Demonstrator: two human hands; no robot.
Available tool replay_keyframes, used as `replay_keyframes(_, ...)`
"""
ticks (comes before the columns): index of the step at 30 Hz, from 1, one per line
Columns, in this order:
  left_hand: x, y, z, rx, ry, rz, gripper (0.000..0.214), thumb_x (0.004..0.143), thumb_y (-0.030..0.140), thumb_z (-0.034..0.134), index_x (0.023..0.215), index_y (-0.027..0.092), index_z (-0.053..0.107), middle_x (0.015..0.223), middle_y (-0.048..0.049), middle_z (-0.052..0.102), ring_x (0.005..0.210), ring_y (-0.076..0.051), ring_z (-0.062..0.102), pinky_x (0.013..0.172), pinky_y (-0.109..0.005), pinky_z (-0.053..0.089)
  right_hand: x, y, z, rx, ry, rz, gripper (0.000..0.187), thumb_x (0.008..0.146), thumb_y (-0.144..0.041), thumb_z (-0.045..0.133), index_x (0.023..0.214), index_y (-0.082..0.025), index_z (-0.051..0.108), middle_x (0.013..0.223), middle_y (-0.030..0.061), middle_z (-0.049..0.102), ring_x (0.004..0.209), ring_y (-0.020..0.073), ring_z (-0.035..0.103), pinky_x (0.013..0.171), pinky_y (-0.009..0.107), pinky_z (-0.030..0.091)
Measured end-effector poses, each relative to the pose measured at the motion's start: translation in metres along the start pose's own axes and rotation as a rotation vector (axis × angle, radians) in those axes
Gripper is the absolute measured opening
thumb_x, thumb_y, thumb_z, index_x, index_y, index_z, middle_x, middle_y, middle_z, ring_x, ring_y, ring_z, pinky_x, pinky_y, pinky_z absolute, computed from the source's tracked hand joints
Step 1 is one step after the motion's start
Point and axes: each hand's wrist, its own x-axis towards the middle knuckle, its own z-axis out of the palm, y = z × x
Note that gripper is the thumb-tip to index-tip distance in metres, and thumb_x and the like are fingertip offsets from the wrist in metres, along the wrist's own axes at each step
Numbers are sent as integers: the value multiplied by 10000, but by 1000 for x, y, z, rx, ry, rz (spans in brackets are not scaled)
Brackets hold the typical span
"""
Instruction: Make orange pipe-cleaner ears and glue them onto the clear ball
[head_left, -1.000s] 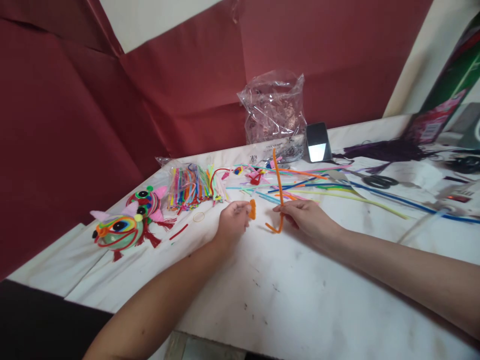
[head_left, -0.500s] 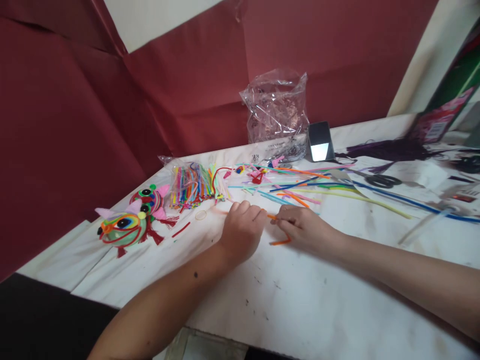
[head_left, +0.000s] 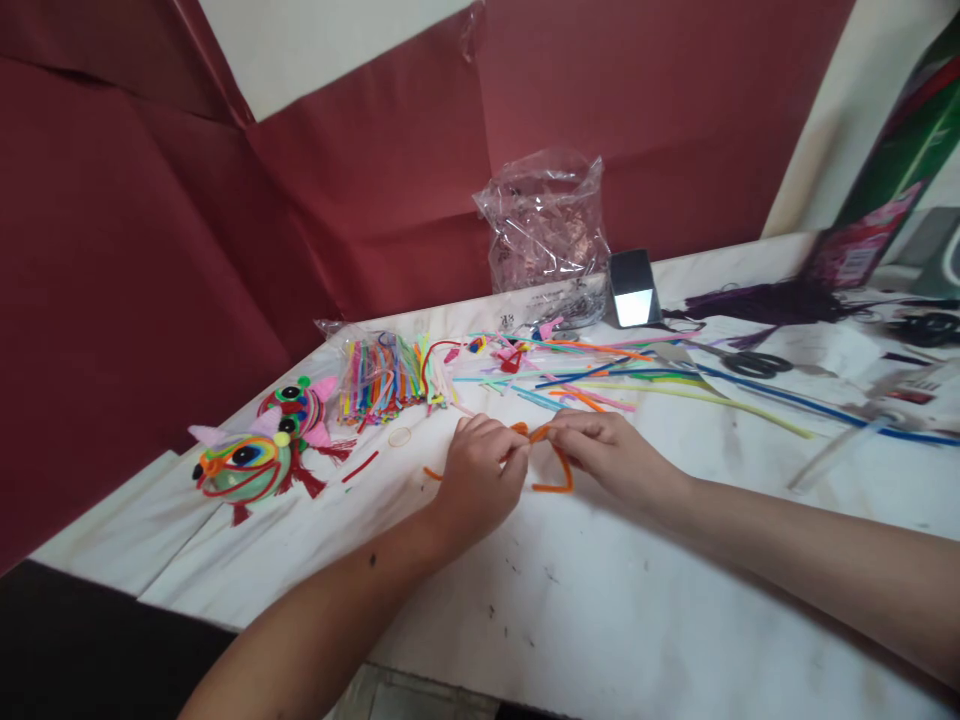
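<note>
Head view: left hand (head_left: pixel 480 470) and right hand (head_left: pixel 611 455) sat almost touching, both pinched tight on the orange pipe cleaner (head_left: pixel 553 488) between them; its loop curled down beside the right hand onto the white surface (head_left: pixel 600 600), loose pipe cleaners (head_left: pixel 675 385) scattered beyond.

Orange pipe cleaner (head_left: pixel 553 488) — bent, hook-shaped

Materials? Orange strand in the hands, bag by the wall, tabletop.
The orange strand looks like a fuzzy, matte pipe cleaner, probably with a wire core, since it holds a bent loop. The bag is thin clear plastic: glossy and crinkled. The tabletop is white and smooth with faint grey veins, perhaps marble or laminate, and scuffed.
</note>
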Motion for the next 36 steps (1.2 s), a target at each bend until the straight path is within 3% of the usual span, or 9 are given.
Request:
replay_keyframes(7, 2, 2, -2, -402, -27, -484, 140, 733, 224, 521, 614, 170, 574, 530, 37, 529, 500, -93, 464, 501, -211, 363, 9, 7, -5, 205, -12, 122, 186, 719, -305, 504, 619, -174, 589, 548, -36, 463, 490, 93, 380, 468, 234, 282)
replay_keyframes(11, 4, -4, -1, -537, 1, -647, 146, 721, 272, 541, 630, 161, 568, 450, 59, 467, 425, -72, 392, 429, -196, 303, 15, 15, -8, 275, 2, 204, 213, 678, -360, 574, 686, -153, 624, 532, -40, 466, 453, 74, 334, 432, 219, 241)
replay_keyframes(15, 4, -12, 3, -601, -16, -652, 141, 731, 281, 550, 680, 156, 591, 468, 51, 486, 451, -82, 438, 456, -201, 340, 16, 18, -7, 297, -44, 212, 259, 668, -413, 606, 648, -155, 594, 473, -58, 422, 424, 64, 317, 413, 212, 221)
replay_keyframes(19, 3, -15, 3, -453, 77, -416, 119, 749, 252, 556, 763, 164, 636, 735, -25, 619, 715, -139, 563, 684, -266, 445, 11, 9, -5, 289, -44, 198, 270, 675, -429, 585, 632, -163, 565, 435, -66, 398, 395, 66, 312, 388, 210, 226)
replay_keyframes(21, 3, -13, -2, -305, 231, -277, 150, 739, 247, 582, 863, 180, 633, 892, -51, 622, 846, -164, 555, 782, -304, 436, 7, 2, -6, 163, 75, 65, 246, 720, -405, 554, 640, -172, 564, 488, -40, 458, 433, 84, 379, 414, 222, 293)
replay_keyframes(23, 2, -7, -8, -226, 330, -173, 187, 729, 262, 609, 899, 185, 612, 872, -41, 613, 819, -156, 549, 767, -297, 438, 2, -4, -7, -39, 212, -189, 194, 773, -331, 523, 654, -184, 565, 589, 0, 534, 535, 114, 471, 491, 241, 369)
replay_keyframes(27, -2, 11, -16, -347, 157, -164, 145, 727, 296, 627, 799, 175, 592, 668, 17, 587, 619, -105, 525, 634, -228, 428, -8, -7, -6, -444, 164, -661, 158, 823, -192, 469, 699, -190, 567, 661, 39, 572, 603, 130, 516, 537, 245, 403)
replay_keyframes(31, -3, 18, -14, -428, 32, -315, 191, 800, 283, 512, 651, 167, 546, 582, 27, 530, 567, -93, 475, 577, -216, 386, -11, -4, -2, -612, 140, -781, 158, 845, -156, 453, 729, -184, 558, 665, 41, 562, 614, 136, 507, 535, 244, 401)
replay_keyframes(36, 3, 3, -11, -705, -107, -501, 186, 771, 265, 504, 614, 165, 494, 524, 52, 451, 497, -74, 386, 498, -203, 316, -6, -1, -9, -658, 221, -807, 153, 839, -124, 452, 942, -182, 550, 810, 72, 604, 748, 184, 513, 647, 309, 429)
